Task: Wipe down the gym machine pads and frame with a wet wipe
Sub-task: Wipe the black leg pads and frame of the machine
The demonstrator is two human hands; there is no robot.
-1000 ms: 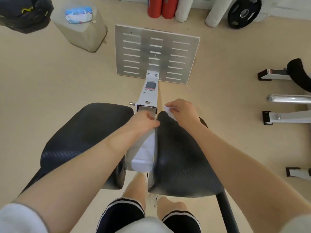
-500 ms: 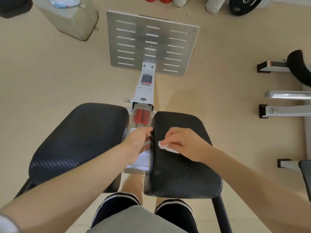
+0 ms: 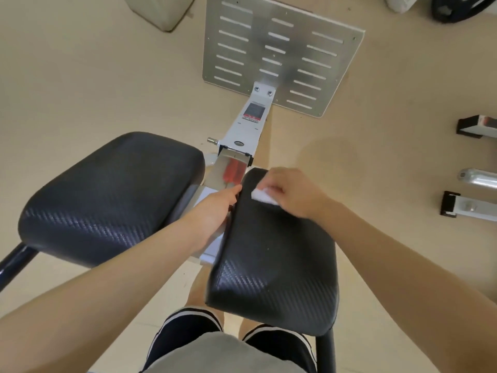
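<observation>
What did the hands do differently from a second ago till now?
The right hand, holding the white wipe, slid back toward the person along the right pad, then forward again to its far end. The left hand drew back a little and rests in the gap between the pads. Nothing was picked up or let go. The left pad and the slotted metal plate did not move.

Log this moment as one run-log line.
right hand: presses wet wipe on right pad | left hand: in gap beside pad

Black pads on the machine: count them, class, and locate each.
2. The left pad lies beside the left hand; the right pad lies under the right hand.
</observation>
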